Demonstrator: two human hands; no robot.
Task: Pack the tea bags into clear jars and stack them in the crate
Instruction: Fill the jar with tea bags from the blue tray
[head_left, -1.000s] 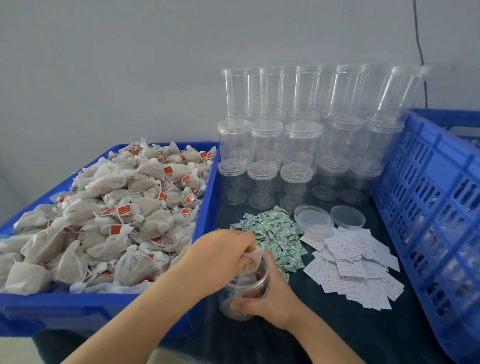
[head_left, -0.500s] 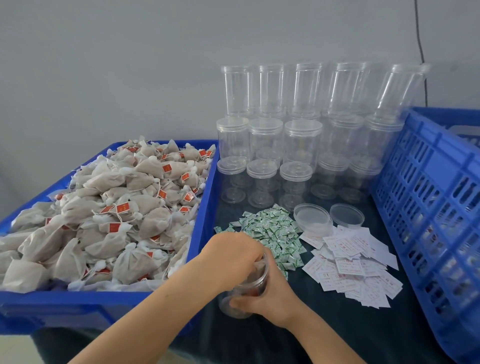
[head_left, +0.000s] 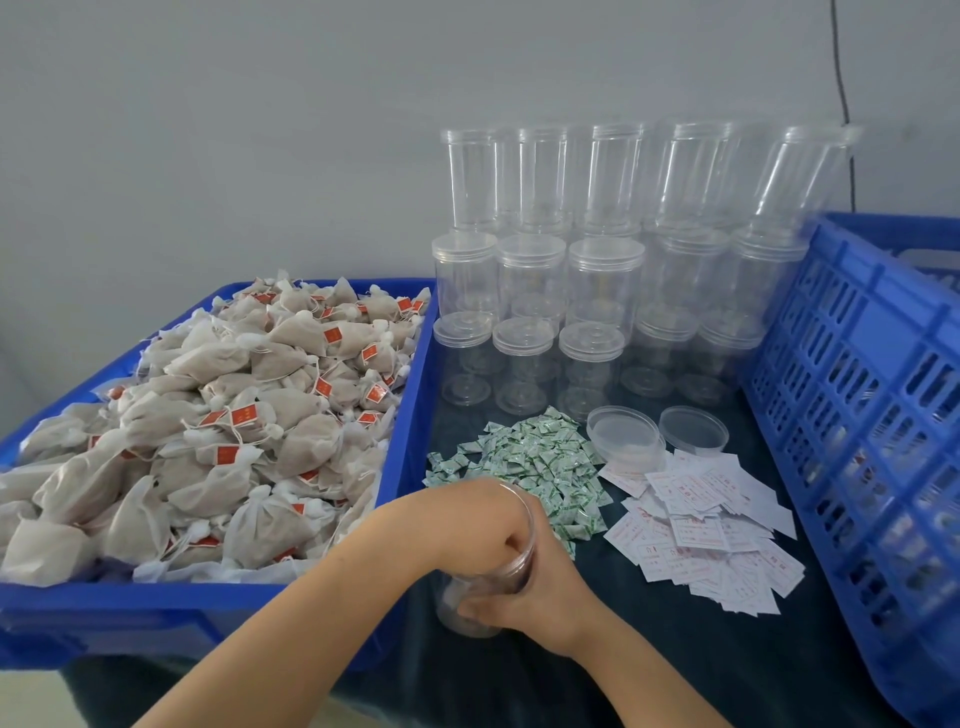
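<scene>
Far left we got shallow blue plastic tray (head_left: 410, 431) heaped with beige mesh tea bags (head_left: 218, 431). Our left hand (head_left: 478, 519) fingers down inside open clear plastic jar (head_left: 483, 587), can't tell what they're pinching. Right hand (head_left: 540, 592) wrapped round that jar, low centre on dark cloth. Blue slotted crate (head_left: 857, 395) far right.

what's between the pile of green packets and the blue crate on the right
White paper slips lie scattered on the dark cloth between the green packets and the crate, per the head view.

head view looks down, close over table (head_left: 649, 675)
</scene>
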